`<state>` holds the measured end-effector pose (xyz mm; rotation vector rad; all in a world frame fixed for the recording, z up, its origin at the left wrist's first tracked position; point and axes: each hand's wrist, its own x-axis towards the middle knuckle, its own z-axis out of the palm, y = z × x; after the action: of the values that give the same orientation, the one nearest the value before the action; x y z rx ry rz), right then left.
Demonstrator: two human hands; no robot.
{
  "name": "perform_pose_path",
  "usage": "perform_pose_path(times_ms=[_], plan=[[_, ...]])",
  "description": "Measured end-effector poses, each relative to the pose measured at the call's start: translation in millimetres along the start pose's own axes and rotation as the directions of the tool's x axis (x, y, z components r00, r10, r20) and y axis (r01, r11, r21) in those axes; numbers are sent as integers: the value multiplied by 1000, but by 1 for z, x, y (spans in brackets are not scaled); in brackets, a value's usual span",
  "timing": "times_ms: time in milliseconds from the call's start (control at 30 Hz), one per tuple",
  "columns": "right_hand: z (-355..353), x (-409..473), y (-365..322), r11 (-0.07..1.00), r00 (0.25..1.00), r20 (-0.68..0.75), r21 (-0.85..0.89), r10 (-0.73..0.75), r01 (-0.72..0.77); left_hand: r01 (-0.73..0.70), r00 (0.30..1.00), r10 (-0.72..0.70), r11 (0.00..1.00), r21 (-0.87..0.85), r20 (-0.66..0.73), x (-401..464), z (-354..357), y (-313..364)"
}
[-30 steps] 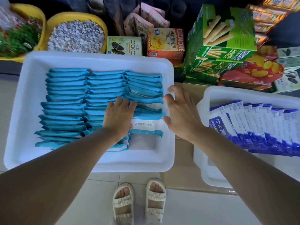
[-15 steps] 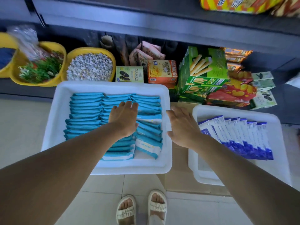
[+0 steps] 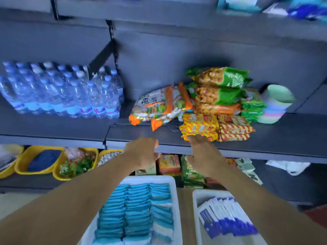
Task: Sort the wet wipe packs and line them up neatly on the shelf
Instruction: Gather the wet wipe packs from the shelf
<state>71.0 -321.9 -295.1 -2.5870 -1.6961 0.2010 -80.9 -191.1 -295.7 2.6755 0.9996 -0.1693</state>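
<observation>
Both hands are raised at the front edge of the middle shelf (image 3: 265, 140), and neither has hold of anything. The left hand (image 3: 142, 152) has its fingers loosely bent at the shelf lip; the frame is blurred, so whether they touch the edge cannot be told. The right hand (image 3: 203, 152) is flat with fingers straight, its tips at the yellow-and-orange striped snack packs (image 3: 200, 126) near the shelf front — touching or just short of them, the blur does not say.

The wet wipe packs are down below, nearer than the shelf. The teal packs (image 3: 138, 209) lie in three tight rows in a white tray (image 3: 174, 191) at lower centre. To its right, a second white tray (image 3: 196, 197) holds white-and-blue packs (image 3: 226, 218) leaning in one overlapping row.

On the middle shelf, left, stands a wrapped block of water bottles (image 3: 62, 92). Right of centre is a heap of snack bags (image 3: 217, 92) in green and orange, stacked behind the striped packs, with a stack of pastel bowls (image 3: 276, 105) on its side just to the right.

Under that shelf, far left, yellow tubs (image 3: 21, 165) hold dark blue stuff and greenery; between the hands an orange box (image 3: 169, 164) shows, with green boxes (image 3: 192, 174) beside it. The top shelf — far, upper right — carries blurred blue and white goods (image 3: 307, 9).
</observation>
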Motion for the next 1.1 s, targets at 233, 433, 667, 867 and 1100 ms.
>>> perform_pose_path(times_ms=[233,433,667,867,1100], plan=[[-152,-37,1,998,974,-224,-63,4,-19,-67,967,86,994,87,-239,-34,-142,48],[-241,-61,27,991,931,-359,-82,68,-104,-138,914,173,983,120,-368,-38,-220,92],[-305,-61,86,992,893,-438,-25,104,-127,-187,870,225,974,129,-438,-7,-268,147],[-342,-44,162,987,885,-449,-30,128,-158,-179,845,199,980,88,-497,37,-292,208],[-360,-2,226,987,896,-427,-40,122,-154,-148,851,169,986,80,-498,95,-289,258]])
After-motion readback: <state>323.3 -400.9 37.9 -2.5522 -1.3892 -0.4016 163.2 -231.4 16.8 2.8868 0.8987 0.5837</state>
